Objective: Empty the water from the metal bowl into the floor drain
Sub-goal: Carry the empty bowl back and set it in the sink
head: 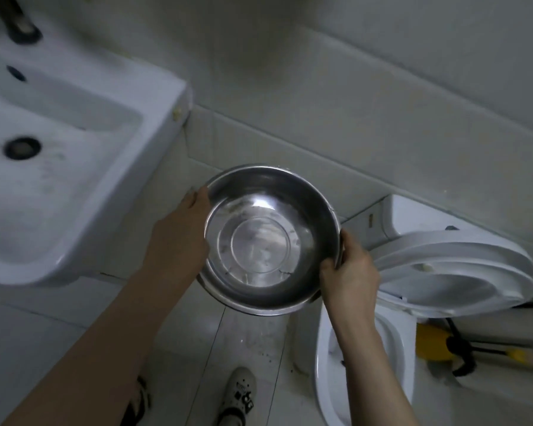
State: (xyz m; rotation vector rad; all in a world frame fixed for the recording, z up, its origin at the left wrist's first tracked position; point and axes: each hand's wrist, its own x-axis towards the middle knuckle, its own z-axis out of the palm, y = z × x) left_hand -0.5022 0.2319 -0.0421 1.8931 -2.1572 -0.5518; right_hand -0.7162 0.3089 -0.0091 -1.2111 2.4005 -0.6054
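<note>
Both hands hold the metal bowl (271,238) in the air over the tiled floor (243,336), roughly level with its open side up toward the camera. The left hand (179,238) is closed on the rim at about nine o'clock, and the right hand (350,269) is clamped on the rim at about four o'clock, thumb over the edge. The inside of the bowl shows a shiny base with a few dark specks; whether a shallow layer of clear water lies there cannot be told, so it could be before the pour or after it. No floor drain is in view: the bowl hides the tiles beneath it. A sink (59,155) stands at ten o'clock from the bowl, a toilet (443,272) with its lid raised at three to four o'clock, and a shoe (239,395) at six o'clock. Judging from this, finding the drain and tipping the bowl over it may be left to do.
</note>
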